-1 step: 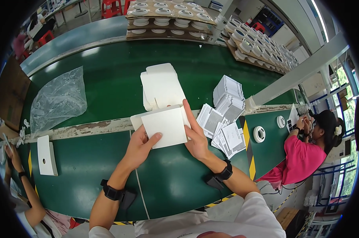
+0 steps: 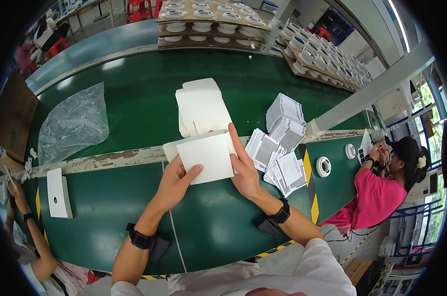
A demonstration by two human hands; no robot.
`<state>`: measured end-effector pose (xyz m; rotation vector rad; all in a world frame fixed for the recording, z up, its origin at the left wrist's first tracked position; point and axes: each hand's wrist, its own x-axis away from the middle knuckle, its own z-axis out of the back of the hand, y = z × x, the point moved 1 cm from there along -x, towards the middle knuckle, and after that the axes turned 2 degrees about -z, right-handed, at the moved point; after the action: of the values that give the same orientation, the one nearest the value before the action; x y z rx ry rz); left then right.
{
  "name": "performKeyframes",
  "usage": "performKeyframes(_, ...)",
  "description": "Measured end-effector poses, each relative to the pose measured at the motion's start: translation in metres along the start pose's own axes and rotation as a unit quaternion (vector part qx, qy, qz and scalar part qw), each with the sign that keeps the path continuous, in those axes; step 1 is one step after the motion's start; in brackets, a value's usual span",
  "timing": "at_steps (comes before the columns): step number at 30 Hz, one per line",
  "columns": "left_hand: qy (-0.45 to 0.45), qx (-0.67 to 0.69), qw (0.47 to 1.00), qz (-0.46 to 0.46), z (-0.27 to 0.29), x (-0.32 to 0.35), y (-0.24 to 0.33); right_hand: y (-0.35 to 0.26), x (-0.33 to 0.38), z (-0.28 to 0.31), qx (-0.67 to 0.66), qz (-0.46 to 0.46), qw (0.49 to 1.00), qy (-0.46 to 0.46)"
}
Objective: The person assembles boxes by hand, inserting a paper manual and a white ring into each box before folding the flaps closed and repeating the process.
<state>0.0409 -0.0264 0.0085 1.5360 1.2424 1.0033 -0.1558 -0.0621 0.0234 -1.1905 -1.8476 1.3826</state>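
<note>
A slanted white metal post (image 2: 371,93) rises from the bench; beyond it, white round parts (image 2: 308,55) stand in rows on tiered boards; a crumpled clear plastic bag (image 2: 78,126) lies well to its left, a brown cardboard box (image 2: 14,108) farther left; red plastic stools (image 2: 139,11) stand far beyond, leftward; yellow-and-black hazard tape (image 2: 313,212) runs nearward from near its foot; a co-worker in a pink shirt (image 2: 381,200) is to its right.

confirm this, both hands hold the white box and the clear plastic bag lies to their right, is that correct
No, the clear plastic bag lies to their left, as the head view shows; the left hand and right hand do hold the white box.
</note>
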Motion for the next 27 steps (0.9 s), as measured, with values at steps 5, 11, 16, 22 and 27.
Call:
performKeyframes(5, 0.001, -0.029, 0.999, -0.014, -0.001, 0.001, -0.003, 0.006, -0.001, 0.003, 0.116, 0.027, 0.993, 0.002)
performKeyframes(11, 0.003, -0.026, 0.999, -0.021, -0.003, 0.003, -0.001, 0.003, 0.001, -0.002, 0.127, 0.051, 0.991, -0.005)
performKeyframes(16, -0.006, -0.033, 0.999, -0.005, -0.002, 0.003, -0.002, 0.003, 0.001, -0.003, 0.045, 0.034, 0.998, -0.001)
performKeyframes(22, -0.005, -0.026, 1.0, -0.003, -0.003, 0.003, 0.001, 0.011, -0.001, 0.001, 0.063, 0.023, 0.998, 0.017)
performKeyframes(27, 0.0, -0.03, 1.0, -0.004, -0.004, 0.003, 0.004, 0.005, -0.003, -0.001, 0.141, 0.058, 0.988, -0.014)
